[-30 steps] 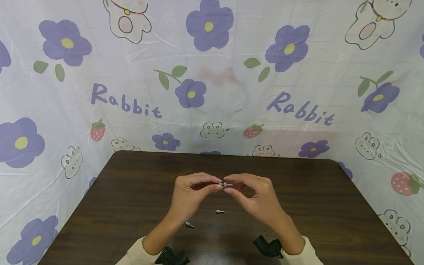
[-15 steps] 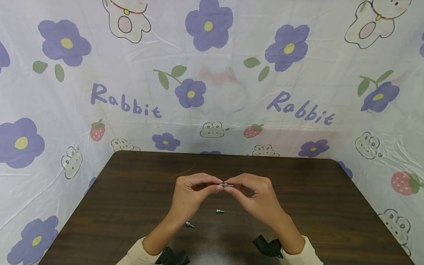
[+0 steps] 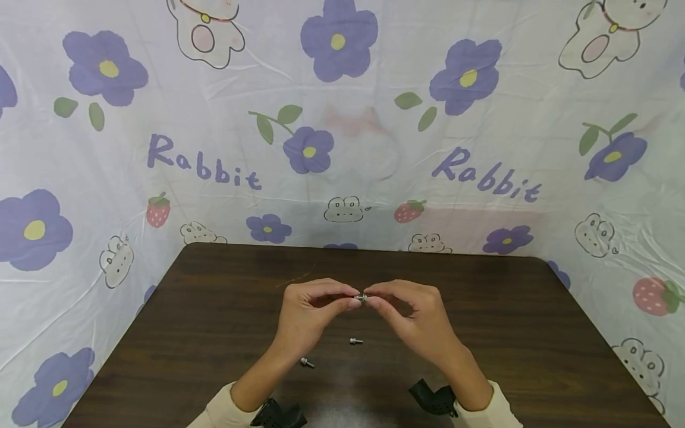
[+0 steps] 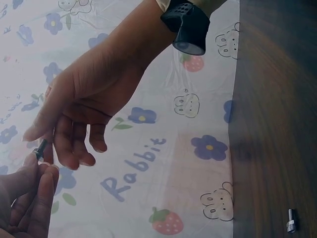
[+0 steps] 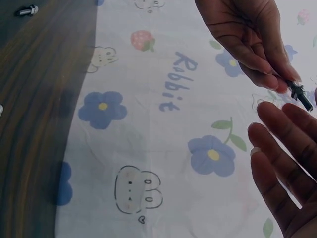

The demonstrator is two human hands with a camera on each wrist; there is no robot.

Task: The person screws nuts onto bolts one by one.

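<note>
Above the middle of the table, my left hand (image 3: 305, 315) pinches a small silver bolt (image 3: 361, 298) between thumb and forefinger. A wider collar, like a nut or washer, shows partway along it. My right hand (image 3: 420, 315) meets it from the other side, thumb and forefinger pinching at the threaded end. In the left wrist view the dark shank of the bolt (image 4: 41, 148) sticks out of the left fingertips beside the right thumb. The right wrist view shows the bolt (image 5: 300, 94) pointing toward the right hand (image 5: 292, 153), whose other fingers are loosely spread. The fingertips partly hide the bolt.
Two more bolts lie on the dark wooden table (image 3: 214, 333): one bolt (image 3: 355, 341) below the hands, another bolt (image 3: 307, 362) nearer the left wrist. Black wrist cameras (image 3: 433, 399) sit at both cuffs. A patterned cloth (image 3: 342, 148) hangs behind and beside the table.
The right fingertips have shifted slightly at the bolt's end, and the shank that showed between them is now mostly covered. The left hand and the loose bolts stay put.
</note>
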